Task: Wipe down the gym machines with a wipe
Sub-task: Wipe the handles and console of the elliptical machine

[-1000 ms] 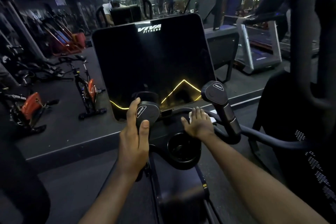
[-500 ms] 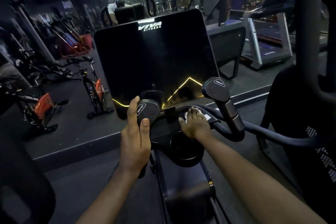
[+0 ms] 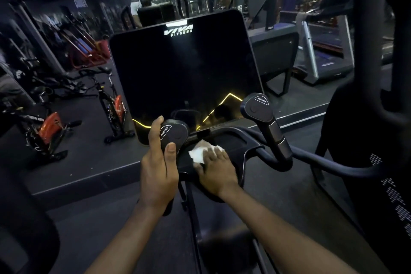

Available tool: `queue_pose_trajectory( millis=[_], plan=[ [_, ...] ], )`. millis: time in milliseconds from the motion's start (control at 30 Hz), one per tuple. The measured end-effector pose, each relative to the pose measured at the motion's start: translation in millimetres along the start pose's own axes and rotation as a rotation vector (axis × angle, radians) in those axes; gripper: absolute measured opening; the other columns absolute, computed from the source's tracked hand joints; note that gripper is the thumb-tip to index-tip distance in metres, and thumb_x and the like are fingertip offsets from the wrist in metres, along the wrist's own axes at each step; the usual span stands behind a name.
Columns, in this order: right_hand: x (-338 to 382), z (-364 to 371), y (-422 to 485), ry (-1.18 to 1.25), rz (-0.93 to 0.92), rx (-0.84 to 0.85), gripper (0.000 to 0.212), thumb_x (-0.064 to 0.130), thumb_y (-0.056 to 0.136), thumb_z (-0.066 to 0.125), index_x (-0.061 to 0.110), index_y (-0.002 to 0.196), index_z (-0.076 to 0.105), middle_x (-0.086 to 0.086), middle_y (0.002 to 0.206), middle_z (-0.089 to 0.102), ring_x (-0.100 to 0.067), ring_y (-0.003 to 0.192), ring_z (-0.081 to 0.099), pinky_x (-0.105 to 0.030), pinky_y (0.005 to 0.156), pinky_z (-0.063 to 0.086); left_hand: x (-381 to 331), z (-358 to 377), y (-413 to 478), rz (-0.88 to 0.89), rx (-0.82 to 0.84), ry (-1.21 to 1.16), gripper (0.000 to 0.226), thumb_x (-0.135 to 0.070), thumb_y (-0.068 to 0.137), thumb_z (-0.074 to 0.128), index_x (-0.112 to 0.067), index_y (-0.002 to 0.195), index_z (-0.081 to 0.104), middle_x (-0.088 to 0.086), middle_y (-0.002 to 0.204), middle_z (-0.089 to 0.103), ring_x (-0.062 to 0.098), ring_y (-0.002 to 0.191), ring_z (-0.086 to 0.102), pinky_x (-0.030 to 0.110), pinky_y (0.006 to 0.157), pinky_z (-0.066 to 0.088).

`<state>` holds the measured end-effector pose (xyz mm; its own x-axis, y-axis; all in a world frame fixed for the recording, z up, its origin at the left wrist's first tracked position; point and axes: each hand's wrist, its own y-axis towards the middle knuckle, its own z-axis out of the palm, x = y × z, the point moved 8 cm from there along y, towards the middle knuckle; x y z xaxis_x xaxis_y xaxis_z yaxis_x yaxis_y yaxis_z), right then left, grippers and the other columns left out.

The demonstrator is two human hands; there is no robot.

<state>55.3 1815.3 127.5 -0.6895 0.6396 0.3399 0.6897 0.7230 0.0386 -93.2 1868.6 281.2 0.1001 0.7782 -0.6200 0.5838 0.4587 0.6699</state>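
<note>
Pressing wipe (image 3: 198,152) to black console tray (image 3: 235,148), right hand (image 3: 216,173) flat, left hand (image 3: 159,169) gripping handle (image 3: 175,134) in dim gym (image 3: 89,158).

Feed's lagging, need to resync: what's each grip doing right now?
Left grip: closed round the black rounded resistance handle.
Right grip: open, pressing the crumpled white wipe onto the black console tray.

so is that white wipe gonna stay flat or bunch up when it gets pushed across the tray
The wipe looks crumpled and folded already, so it is probably floppy and likely to bunch further. It seems thin and light, so it should move only where the right hand presses it onto the tray; its uncovered edge may drag.
</note>
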Motion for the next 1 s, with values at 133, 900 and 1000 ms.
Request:
queue_pose_trajectory(
  millis=[133,900,1000],
  plan=[
    [23,11,44,0.027,-0.045,0.079,0.076,0.057,0.104,0.012,0.007,0.161,0.011,-0.011,0.169,0.007,-0.024,0.156,-0.005,-0.042,0.125,-0.008,1,0,0,0.012,-0.001,-0.011,0.053,-0.029,0.107,0.035,-0.019,0.158,0.026,-0.012,0.082,0.054,-0.002,0.069,0.057,0.008,0.063,0.041],
    [24,0,22,-0.033,-0.214,-0.036,0.09,0.067,0.094,0.004,0.008,0.157,0.028,-0.011,0.168,0.014,-0.02,0.156,-0.001,-0.039,0.126,-0.006,-2,-1,-1,0.033,0.015,-0.009,0.052,-0.025,0.107,0.035,-0.014,0.157,0.025,-0.01,0.079,0.045,-0.002,0.06,0.052,0.007,0.059,0.037],
    [20,3,22,0.053,-0.086,0.035,0.081,0.061,0.103,0.018,0.003,0.16,0.014,-0.014,0.168,0.009,-0.021,0.156,-0.001,-0.036,0.126,-0.001,0,-2,0,0.018,0.007,-0.01,0.052,-0.028,0.108,0.035,-0.019,0.158,0.025,-0.012,0.067,0.043,0.004,0.052,0.046,0.01,0.053,0.034]
  ],
)
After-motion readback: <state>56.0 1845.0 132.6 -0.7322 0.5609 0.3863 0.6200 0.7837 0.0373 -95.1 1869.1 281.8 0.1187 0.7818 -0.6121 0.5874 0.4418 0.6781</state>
